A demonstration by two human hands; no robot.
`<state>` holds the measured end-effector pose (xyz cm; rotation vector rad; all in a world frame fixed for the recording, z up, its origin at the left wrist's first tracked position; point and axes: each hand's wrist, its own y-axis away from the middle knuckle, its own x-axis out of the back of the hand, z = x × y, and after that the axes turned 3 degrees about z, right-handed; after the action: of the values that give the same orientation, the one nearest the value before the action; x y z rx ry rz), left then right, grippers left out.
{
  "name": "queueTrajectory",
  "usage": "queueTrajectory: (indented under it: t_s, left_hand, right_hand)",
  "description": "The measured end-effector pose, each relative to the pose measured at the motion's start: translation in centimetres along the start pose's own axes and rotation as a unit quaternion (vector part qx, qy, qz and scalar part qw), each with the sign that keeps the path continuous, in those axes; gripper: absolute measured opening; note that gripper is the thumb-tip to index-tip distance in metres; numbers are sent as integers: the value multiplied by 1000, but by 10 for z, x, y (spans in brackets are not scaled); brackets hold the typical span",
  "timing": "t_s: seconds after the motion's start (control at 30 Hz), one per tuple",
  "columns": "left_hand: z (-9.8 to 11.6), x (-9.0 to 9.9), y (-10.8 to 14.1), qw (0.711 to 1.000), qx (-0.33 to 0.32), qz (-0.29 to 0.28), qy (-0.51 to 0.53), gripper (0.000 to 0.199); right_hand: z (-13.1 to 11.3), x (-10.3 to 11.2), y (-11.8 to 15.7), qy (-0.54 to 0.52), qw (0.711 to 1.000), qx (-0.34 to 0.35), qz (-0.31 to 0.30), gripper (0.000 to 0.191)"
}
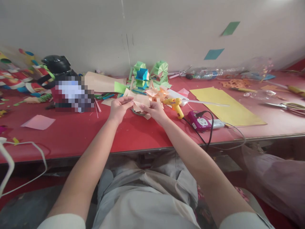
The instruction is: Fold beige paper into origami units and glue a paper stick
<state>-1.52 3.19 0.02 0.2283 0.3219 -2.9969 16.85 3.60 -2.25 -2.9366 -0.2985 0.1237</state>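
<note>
Between my two hands, above the red table, is a folded piece of tan paper (141, 100). My left hand (119, 109) pinches its left side, fingers pressed together. At its right side my right hand (154, 110) grips the paper between thumb and fingers. Just behind lie peach folded paper pieces (157, 92), and beyond them a blue paper model (142, 75) stands with green folded paper models (160, 70) beside it. A yellow glue gun (177, 107) with a clear glue stick lies right of my right hand. The fingers hide part of the paper's edges.
A purple power socket (199, 121) with cables sits at the right, before a yellow sheet (228, 106). Scissors (286, 106) lie farther right. Pink paper (38, 122) is at the left, a white cable (40, 149) near the front edge. Plastic bottles (207, 74) line the wall.
</note>
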Motion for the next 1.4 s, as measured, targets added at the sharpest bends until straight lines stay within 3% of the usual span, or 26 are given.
queueTrajectory:
  t_s: [0.33, 0.63, 0.93, 1.07, 1.17, 1.27, 1.4]
  left_hand:
    - [6, 0, 0, 992, 94, -26, 81, 29]
    - [-7, -1, 0, 999, 8, -35, 1, 40]
    - [-2, 1, -1, 999, -18, 5, -49, 44]
    - [-1, 2, -2, 998, -21, 7, -59, 47]
    - [-2, 5, -3, 998, 1, -8, -66, 51]
    - [-3, 7, -2, 994, 35, -63, -87, 50]
    - [-6, 7, 0, 985, 46, -124, -107, 46]
  right_hand:
    - [4, 3, -2, 23, 1000, 13, -12, 53]
    - [3, 2, 0, 46, 999, 1, -6, 44]
    - [-3, 2, 3, 28, 999, -18, -38, 43]
    - [5, 3, -2, -1, 1000, -1, -20, 41]
    - [9, 4, -5, -16, 999, 18, 22, 38]
    - [8, 6, -5, -7, 996, 41, 75, 38]
    - [2, 6, -3, 5, 996, 41, 76, 37]
